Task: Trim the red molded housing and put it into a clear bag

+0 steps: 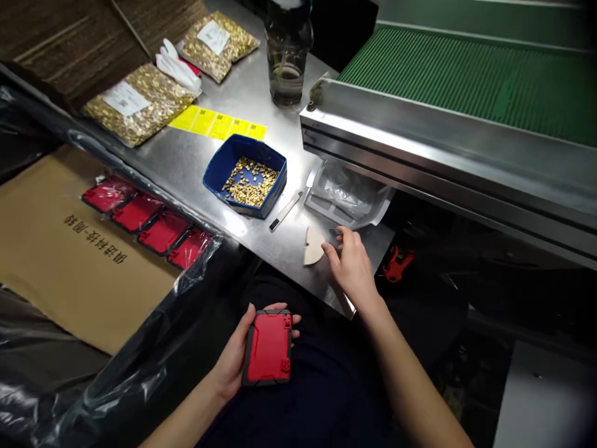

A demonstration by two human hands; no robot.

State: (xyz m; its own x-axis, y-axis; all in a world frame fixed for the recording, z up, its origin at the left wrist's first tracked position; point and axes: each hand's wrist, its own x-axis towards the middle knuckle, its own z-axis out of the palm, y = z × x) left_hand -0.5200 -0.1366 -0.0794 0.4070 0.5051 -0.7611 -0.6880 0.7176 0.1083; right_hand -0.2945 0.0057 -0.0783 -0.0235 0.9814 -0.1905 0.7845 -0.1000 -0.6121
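1 red case (269,346) with a dark rim, held low over the lap, well below the surface (205,155) edge. Left hand (240,354) cradles it from beneath, palm up; the grip is closed around the case, thumb at the top edge, fingertips showing on the right side. Right hand (352,264) palm down on the near corner of the surface, fingers spread loosely, grip released, nothing in it, just beside 1 pale fan-shaped piece (312,246).

On the surface: 1 blue tray (219,167) of small gold parts, 1 slim knife (285,211) beside it, 2 clear bags of gold parts (140,102), 1 yellow label strip (217,124) and 1 water bottle (286,56). 4 red cases under plastic film (149,221) lie in a row on a cardboard box (60,261) at left.
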